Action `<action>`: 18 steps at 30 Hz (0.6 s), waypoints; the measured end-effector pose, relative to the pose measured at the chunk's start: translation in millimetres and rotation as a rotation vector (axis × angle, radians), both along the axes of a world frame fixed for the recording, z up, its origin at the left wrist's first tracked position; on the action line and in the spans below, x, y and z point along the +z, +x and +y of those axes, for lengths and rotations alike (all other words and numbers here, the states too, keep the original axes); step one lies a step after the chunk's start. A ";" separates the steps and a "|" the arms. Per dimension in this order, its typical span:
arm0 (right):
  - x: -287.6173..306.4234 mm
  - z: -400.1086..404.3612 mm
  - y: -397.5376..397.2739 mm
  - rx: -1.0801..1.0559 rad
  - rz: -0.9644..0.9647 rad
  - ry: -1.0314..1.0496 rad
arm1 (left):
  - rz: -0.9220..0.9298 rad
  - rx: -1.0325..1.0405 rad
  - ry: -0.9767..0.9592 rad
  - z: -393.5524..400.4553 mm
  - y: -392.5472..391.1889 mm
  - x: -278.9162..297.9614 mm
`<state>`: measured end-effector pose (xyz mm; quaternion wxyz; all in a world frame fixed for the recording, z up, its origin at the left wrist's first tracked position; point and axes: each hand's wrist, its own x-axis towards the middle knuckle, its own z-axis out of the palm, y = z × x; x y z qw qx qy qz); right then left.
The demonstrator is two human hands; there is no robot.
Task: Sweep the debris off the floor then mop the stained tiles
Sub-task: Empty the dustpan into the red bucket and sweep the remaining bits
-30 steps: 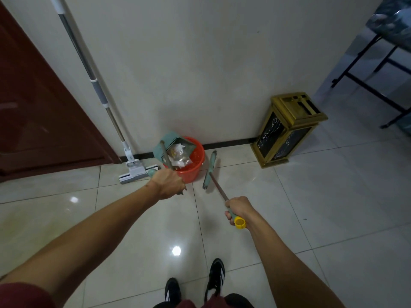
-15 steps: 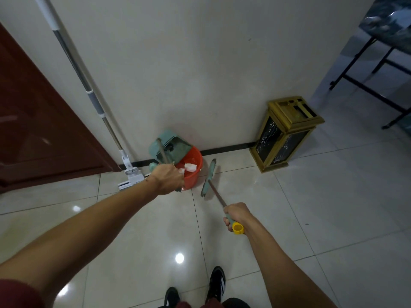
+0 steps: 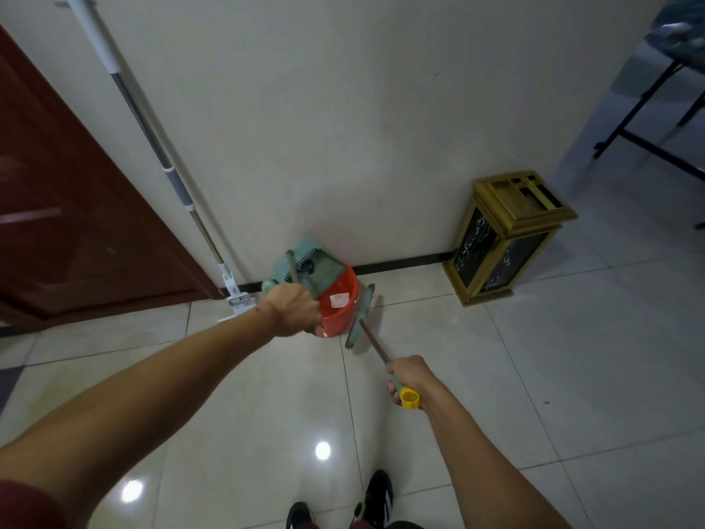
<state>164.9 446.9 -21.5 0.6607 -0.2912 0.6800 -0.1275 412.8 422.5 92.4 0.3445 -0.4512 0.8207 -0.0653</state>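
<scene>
My left hand [image 3: 293, 309] is shut on the handle of a teal dustpan [image 3: 305, 266], which is tipped over the rim of an orange bucket [image 3: 340, 302] by the wall. White scraps lie inside the bucket. My right hand [image 3: 406, 374] is shut on the brown handle of a small teal broom [image 3: 360, 315], near its yellow end cap. The broom's head rests on the tiles just right of the bucket. A flat mop [image 3: 167, 173] with a long grey and white pole leans on the wall to the left.
A gold and black bin [image 3: 505, 238] stands against the wall at the right. A dark red door [image 3: 68, 208] fills the left side. Black table legs [image 3: 648, 112] stand at the far right. My shoes [image 3: 375, 502] show at the bottom on glossy white tiles.
The dustpan has tipped further over the bucket and its debris has dropped in. The view has shifted slightly closer and down. The broom has barely moved.
</scene>
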 end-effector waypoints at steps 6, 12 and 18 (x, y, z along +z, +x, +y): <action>-2.2 -5.1 -6.9 0.020 -0.021 -0.001 | 0.023 0.010 -0.036 0.7 -20.8 -6.1; -4.9 -13.1 -20.1 0.059 -0.007 0.003 | 0.010 0.139 0.089 31.3 -58.5 -23.6; -15.6 -15.9 -31.0 0.074 0.014 0.003 | 0.127 0.275 -0.018 39.8 -46.5 -2.3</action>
